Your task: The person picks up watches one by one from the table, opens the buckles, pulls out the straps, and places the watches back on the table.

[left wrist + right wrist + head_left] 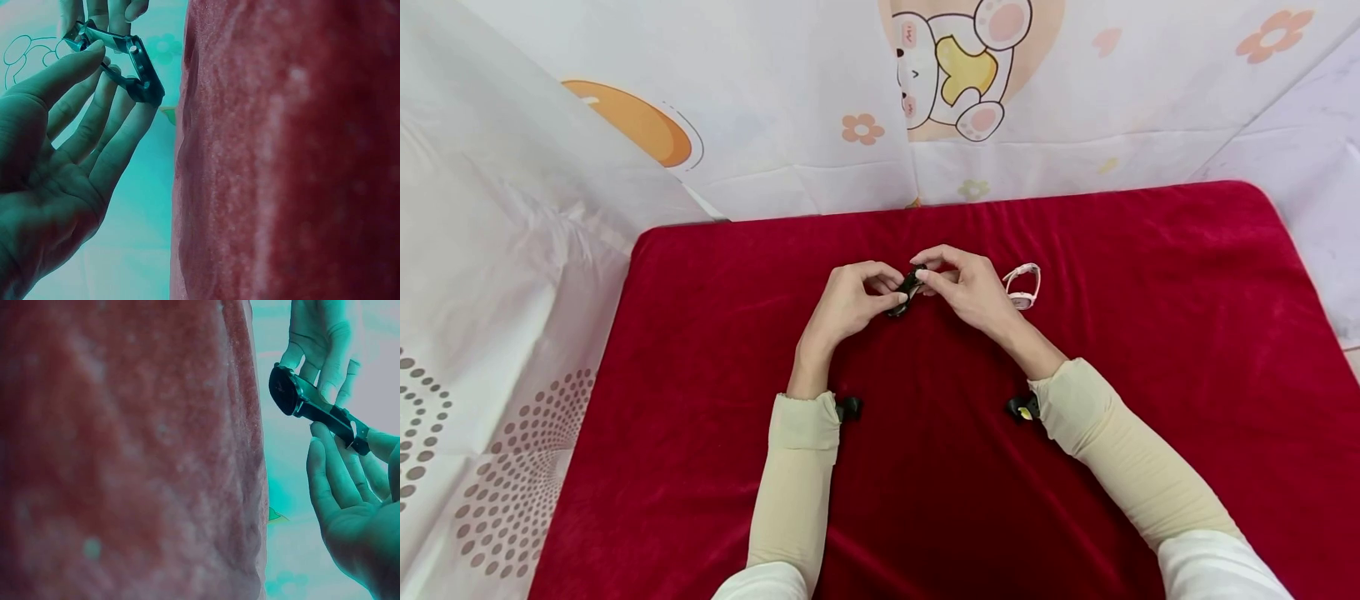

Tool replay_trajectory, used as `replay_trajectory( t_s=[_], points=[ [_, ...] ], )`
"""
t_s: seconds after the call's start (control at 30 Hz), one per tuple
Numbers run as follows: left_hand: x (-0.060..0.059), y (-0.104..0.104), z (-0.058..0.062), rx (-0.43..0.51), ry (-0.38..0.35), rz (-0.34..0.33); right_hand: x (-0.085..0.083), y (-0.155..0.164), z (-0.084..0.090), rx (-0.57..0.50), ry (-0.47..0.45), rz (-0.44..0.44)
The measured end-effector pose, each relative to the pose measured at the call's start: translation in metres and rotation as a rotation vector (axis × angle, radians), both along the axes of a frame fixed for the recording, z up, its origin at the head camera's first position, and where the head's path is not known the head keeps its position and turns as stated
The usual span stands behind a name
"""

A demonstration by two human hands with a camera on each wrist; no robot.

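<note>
Black watch (907,291) mid-fiddle, held up between both hands

Left hand (848,304) pinches one end, right hand (967,286) the strap at the other, above the red bench (1150,375). Strap looks undone yet, so I'd guess early days. Pink watch (1023,285) lies untouched at 3 o'clock.

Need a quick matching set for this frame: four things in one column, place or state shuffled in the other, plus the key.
Things:
1. black watch
2. pink watch
3. red cloth
4. bear print

Place or state:
A. on the backdrop behind the table
B. pinched between left hand and right hand
C. lying on the cloth beside the right hand
D. covers the table

Pairs: 1-B, 2-C, 3-D, 4-A
</note>
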State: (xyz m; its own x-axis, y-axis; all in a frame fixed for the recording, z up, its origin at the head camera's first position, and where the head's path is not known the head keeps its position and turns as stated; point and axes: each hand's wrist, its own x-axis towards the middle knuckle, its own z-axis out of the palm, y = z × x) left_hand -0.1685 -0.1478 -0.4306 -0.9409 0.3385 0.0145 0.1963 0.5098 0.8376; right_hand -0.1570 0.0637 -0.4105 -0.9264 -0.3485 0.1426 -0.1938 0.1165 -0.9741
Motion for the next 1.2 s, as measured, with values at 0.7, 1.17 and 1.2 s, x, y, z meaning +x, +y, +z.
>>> replay_trajectory(
  t_s=[0.7,1.17,1.2],
  points=[
    [-0.001,-0.001,0.0,0.007,0.001,-0.002,-0.015,0.001,-0.033,-0.014,0.047,-0.003],
    [-0.002,-0.002,-0.002,0.015,-0.004,-0.006,-0.015,0.001,-0.035,-0.018,0.062,-0.001],
    [-0.002,-0.003,-0.002,0.013,-0.003,-0.006,-0.015,0.001,-0.036,-0.015,0.061,0.001]
  ],
)
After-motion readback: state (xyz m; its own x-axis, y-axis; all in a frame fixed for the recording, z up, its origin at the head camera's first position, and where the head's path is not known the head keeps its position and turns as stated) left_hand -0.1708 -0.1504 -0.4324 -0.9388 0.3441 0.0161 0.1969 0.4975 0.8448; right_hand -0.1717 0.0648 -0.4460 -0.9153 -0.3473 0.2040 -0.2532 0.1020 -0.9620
